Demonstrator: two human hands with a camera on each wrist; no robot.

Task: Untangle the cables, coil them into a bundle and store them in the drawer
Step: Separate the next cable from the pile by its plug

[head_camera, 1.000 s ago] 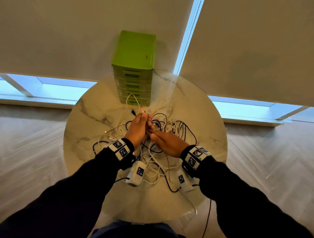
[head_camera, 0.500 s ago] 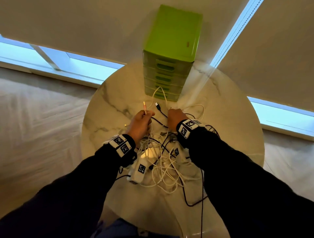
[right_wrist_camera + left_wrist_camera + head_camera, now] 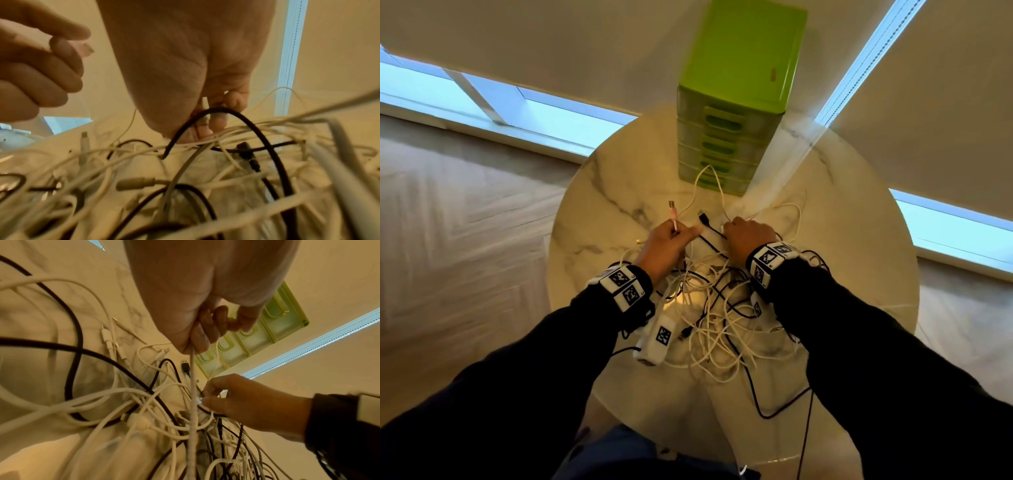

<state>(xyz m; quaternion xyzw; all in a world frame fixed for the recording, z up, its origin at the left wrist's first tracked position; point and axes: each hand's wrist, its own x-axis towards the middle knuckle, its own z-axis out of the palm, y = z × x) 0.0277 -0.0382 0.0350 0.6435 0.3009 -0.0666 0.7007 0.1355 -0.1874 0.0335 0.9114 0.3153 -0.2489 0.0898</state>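
Observation:
A tangle of white and black cables lies on the round marble table. My left hand grips a pale braided cable just below its USB plug, which sticks up past the fingers. My right hand, right of the left one, pinches a thin white cable at the tangle's far edge. A black cable loops in front of its fingers. The green drawer unit stands at the back of the table, its drawers closed. A white cable loop leans on its lowest drawers.
A black USB plug lies between my hands. A small gold plug lies left of my left hand. One black cable trails off the near table edge. Wooden floor surrounds the table; blinds hang behind the drawers.
A second ago my hands touched over the tangle. They have parted: the left now holds the plug end upright, and the right has reached to the far right of the pile.

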